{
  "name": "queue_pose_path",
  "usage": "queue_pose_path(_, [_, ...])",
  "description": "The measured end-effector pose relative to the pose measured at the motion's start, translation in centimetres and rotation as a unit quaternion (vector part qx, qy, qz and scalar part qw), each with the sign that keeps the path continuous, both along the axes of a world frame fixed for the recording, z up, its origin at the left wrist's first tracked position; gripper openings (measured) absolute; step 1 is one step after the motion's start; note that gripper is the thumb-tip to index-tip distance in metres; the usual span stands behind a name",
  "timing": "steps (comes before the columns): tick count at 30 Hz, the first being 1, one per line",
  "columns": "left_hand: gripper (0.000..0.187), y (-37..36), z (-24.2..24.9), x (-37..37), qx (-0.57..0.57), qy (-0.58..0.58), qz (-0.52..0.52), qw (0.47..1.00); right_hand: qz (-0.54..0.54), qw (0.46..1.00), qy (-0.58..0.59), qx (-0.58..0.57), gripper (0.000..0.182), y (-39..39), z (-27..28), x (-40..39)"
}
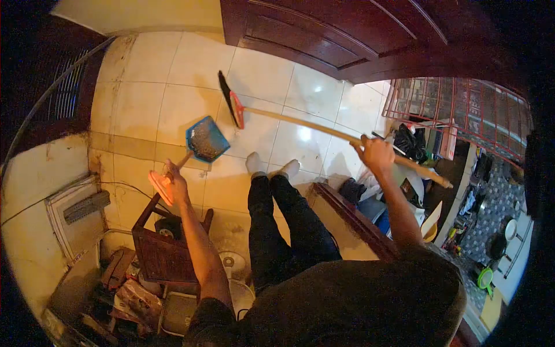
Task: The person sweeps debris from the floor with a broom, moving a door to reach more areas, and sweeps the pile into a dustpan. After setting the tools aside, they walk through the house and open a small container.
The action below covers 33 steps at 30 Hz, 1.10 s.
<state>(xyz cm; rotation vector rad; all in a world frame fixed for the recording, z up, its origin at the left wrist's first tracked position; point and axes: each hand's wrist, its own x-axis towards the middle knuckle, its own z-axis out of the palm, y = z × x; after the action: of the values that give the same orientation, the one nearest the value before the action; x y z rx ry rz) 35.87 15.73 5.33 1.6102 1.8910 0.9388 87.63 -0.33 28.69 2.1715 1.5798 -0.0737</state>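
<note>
My right hand (pixel 377 155) is wrapped round the long wooden handle of a broom (pixel 300 120). The broom's red head (pixel 237 110) and black bristles point to the left, above the tiled floor. My left hand (pixel 178 184) is closed on the short handle of a blue dustpan (pixel 222 141). Grey debris (pixel 205 139) lies in the pan. A flat orange piece (pixel 159 186) shows beside the left hand; whether it belongs to the dustpan cannot be made out. The broom head is up and right of the dustpan, apart from it.
My feet (pixel 272 165) stand on pale floor tiles (pixel 196 63). A dark wooden stool (pixel 165 248) and clutter are at lower left. A dark red door (pixel 324 29) is at the top. Red wire racking (pixel 457 107), bags and kitchen items fill the right side, behind a wooden sill (pixel 352 217).
</note>
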Motion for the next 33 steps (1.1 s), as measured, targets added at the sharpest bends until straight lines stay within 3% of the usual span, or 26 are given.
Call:
queue_pose_path(2, [0.056,1.2,6.0,2.4,-0.086,-0.006,-0.04,0.996,0.004,1.0,-0.015,-0.01,0.039,2.5,0.0,1.1])
queue_pose_path(4, [0.053,1.3,7.7,4.0,-0.13,-0.008,-0.055,0.99,0.012,1.0,-0.011,-0.015,0.037,4.7,-0.7,1.9])
queue_pose_path(6, [0.052,1.4,7.6,5.3,0.095,0.198,-0.038,0.975,0.032,0.999,-0.025,-0.019,0.035,7.0,-1.6,2.0])
queue_pose_path(7, [0.052,1.6,5.8,4.8,0.094,0.197,-0.034,0.975,0.061,0.998,-0.023,-0.016,0.037,7.6,-3.1,2.5])
queue_pose_path(9, [0.056,1.4,1.3,2.7,-0.016,-0.066,-0.04,0.997,0.084,0.995,-0.015,-0.044,0.037,8.7,-6.0,2.7])
queue_pose_path(12, [0.057,1.9,4.4,4.2,-0.07,-0.09,0.021,0.993,0.107,0.992,0.017,-0.064,0.036,9.2,-9.1,0.4])
queue_pose_path(16, [0.055,2.2,5.4,3.8,-0.004,-0.016,-0.024,1.0,0.135,0.987,0.067,-0.063,0.027,8.8,-11.8,-4.3])
queue_pose_path(19, [0.053,2.3,2.4,2.2,-0.071,-0.097,0.01,0.993,0.116,0.984,0.121,-0.064,0.033,8.3,-10.8,-7.7])
queue_pose_path(20, [0.044,1.9,1.7,1.4,-0.093,-0.066,-0.022,0.993,0.119,0.983,0.122,-0.063,0.033,7.9,-10.6,-8.1])
queue_pose_path(22, [0.054,1.0,0.4,-1.3,-0.117,-0.027,-0.05,0.991,0.084,0.983,0.153,-0.055,0.037,6.6,-10.3,-8.8])
queue_pose_path(25, [0.046,-0.1,-2.2,-4.7,-0.06,0.075,-0.061,0.994,0.067,0.986,0.145,-0.041,0.04,5.1,-7.1,-9.1])
queue_pose_path(27, [0.05,-0.6,-3.0,-5.6,-0.019,0.136,-0.067,0.988,0.052,0.989,0.129,-0.045,0.041,4.4,-4.5,-8.6])
queue_pose_path(30, [0.042,-2.1,4.1,-3.4,-0.006,0.128,-0.102,0.987,0.04,0.994,0.092,-0.042,0.042,3.2,-2.2,-6.9])
queue_pose_path(31, [0.042,-3.0,3.6,-4.2,-0.006,0.126,-0.1,0.987,0.044,0.996,0.073,-0.035,0.042,3.0,-1.6,-6.2])
queue_pose_path(32, [0.037,-3.9,2.7,-5.2,-0.111,0.007,-0.045,0.993,0.047,0.996,0.073,-0.035,0.042,2.9,-1.1,-5.6])
queue_pose_path(33, [0.044,-4.8,1.7,-6.2,-0.213,-0.112,0.012,0.971,0.05,0.997,0.047,-0.02,0.041,2.8,-0.7,-5.1])
